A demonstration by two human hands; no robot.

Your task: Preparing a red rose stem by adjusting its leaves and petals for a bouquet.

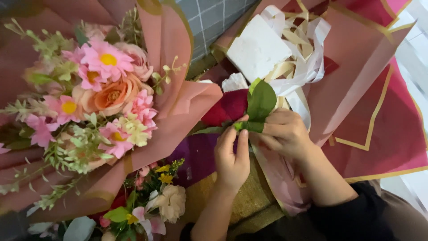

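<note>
Both hands meet mid-frame on a green leafy stem (256, 111): left hand (232, 158) pinches it with fingertips closed, right hand (285, 134) curls closed around its base beside the left. Stem sits over a dark red rose (225, 109), pink wrapped bouquet (102, 102) at left, white foam block (257, 47) and ribbons (307, 58) behind.

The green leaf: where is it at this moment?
In the head view the green leaf stands just right of centre, pinched at its stem between the left hand and right hand, below the white foam block.
</note>
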